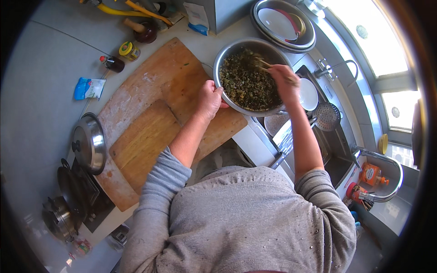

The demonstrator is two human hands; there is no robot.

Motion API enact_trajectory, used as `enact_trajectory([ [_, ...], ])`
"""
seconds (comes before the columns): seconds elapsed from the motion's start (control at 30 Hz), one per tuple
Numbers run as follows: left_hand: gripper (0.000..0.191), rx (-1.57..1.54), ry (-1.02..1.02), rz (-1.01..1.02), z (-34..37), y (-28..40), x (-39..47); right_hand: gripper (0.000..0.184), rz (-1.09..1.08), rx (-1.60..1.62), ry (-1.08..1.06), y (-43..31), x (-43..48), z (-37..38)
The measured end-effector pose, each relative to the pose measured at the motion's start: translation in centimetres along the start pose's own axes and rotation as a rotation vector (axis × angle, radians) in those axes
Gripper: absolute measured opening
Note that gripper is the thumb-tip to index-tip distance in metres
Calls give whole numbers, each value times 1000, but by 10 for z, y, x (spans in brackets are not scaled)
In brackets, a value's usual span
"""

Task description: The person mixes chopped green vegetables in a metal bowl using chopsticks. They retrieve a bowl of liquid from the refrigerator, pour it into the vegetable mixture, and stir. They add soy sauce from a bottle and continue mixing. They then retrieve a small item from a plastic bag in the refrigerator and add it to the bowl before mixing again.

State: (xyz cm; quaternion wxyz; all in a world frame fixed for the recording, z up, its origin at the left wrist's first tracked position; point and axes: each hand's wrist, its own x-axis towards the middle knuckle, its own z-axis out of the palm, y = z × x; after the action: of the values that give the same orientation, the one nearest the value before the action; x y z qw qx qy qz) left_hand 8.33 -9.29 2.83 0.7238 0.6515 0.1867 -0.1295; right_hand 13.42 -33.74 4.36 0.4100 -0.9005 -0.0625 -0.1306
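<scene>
A stainless steel mixing bowl (217, 72) holds a dark green chopped filling (248, 89). Its near left rim is gripped by my left hand (210, 97), thumb on the edge. In my right hand (286, 83) is a pair of chopsticks (262, 64), their tips in the filling near the far side, where the mixture looks blurred. Left of the bowl lies a large wooden board (133, 102) with whitish flour marks. A smaller cutting board (143, 143) rests on top of it.
A cleaver (286, 140) lies by the sink edge, beneath my right forearm. Around the sink are a white bowl (308, 95) and a skimmer (326, 116). Stacked basins (254, 15) stand behind. A lidded pan (90, 143), a sauce bottle (114, 64) and a yellow-lidded jar (129, 51) flank the board.
</scene>
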Motion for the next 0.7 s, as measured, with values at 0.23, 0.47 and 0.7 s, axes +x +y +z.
enact_trajectory([
  [0.23, 17, -2, -35, -6, 0, 0, 3, 25, 356, 826, 109, 44, 28, 16],
  [0.47, 17, -28, -35, -5, -2, 0, 2, 14, 0, 472, -396, -14, -29, 12],
  [0.7, 16, -47, -33, -14, -2, -2, 2, 15, 304, 487, -166, 10, -31, -27],
])
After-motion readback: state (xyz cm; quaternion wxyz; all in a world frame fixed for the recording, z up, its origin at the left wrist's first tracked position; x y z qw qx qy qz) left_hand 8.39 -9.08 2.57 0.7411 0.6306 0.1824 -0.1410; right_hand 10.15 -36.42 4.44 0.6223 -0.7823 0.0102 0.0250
